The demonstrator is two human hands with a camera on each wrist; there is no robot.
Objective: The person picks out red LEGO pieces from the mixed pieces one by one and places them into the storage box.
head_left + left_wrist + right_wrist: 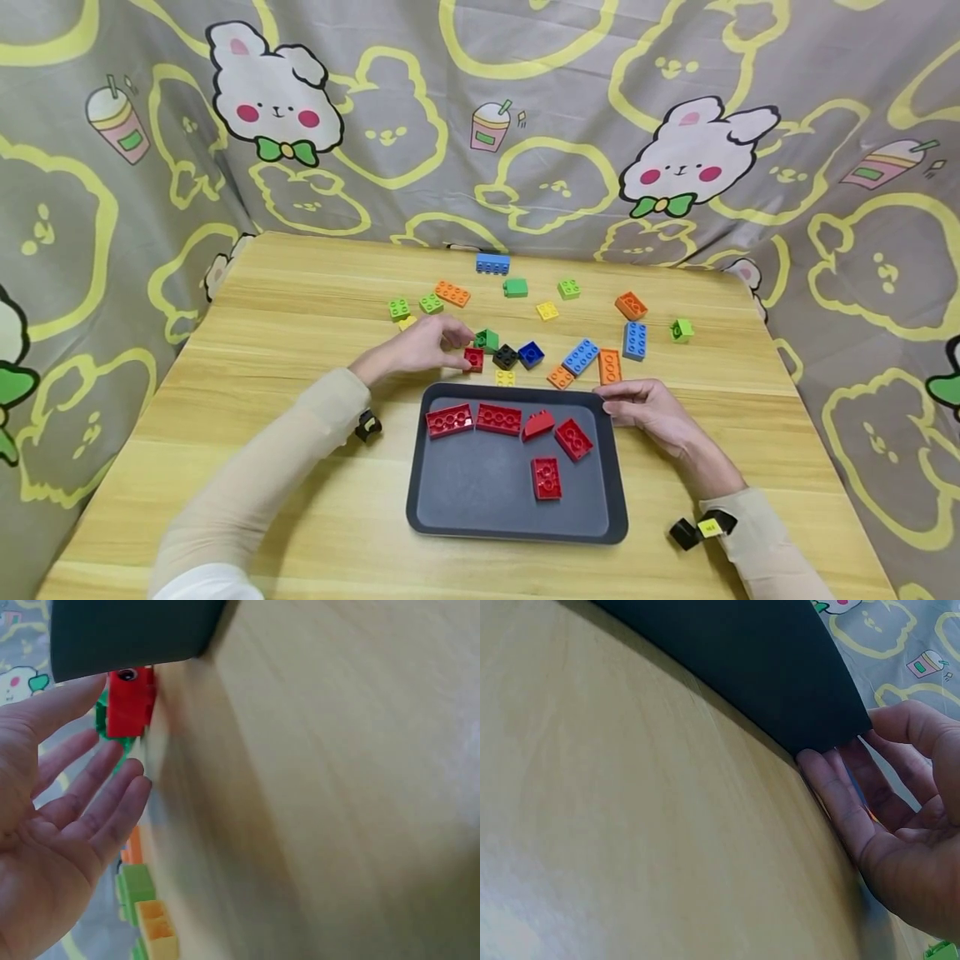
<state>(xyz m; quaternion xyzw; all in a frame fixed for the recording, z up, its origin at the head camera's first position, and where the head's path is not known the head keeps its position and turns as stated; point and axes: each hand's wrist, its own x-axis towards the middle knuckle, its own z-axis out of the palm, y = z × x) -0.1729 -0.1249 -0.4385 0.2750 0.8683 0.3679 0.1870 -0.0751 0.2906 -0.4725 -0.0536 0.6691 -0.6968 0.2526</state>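
A dark grey tray (517, 512) lies on the table with several red bricks in it, among them a slanted red brick (537, 425) and an upturned one (547, 479). My right hand (656, 414) grips the tray's far right corner between thumb and fingers, also visible in the right wrist view. Beyond the tray's far edge, my left hand (420, 343) reaches to a small red brick (473, 360), its thumb and fingers spread beside it. In the left wrist view that red brick (129, 709) stands near the fingertips, with a green brick (487, 340) behind it.
Black (506, 357), dark blue (531, 355) and yellow (505, 379) bricks lie close to the tray's far edge. Light blue (581, 357), orange (610, 367) and green bricks are scattered farther off. A patterned curtain (555, 108) hangs behind and beside the table.
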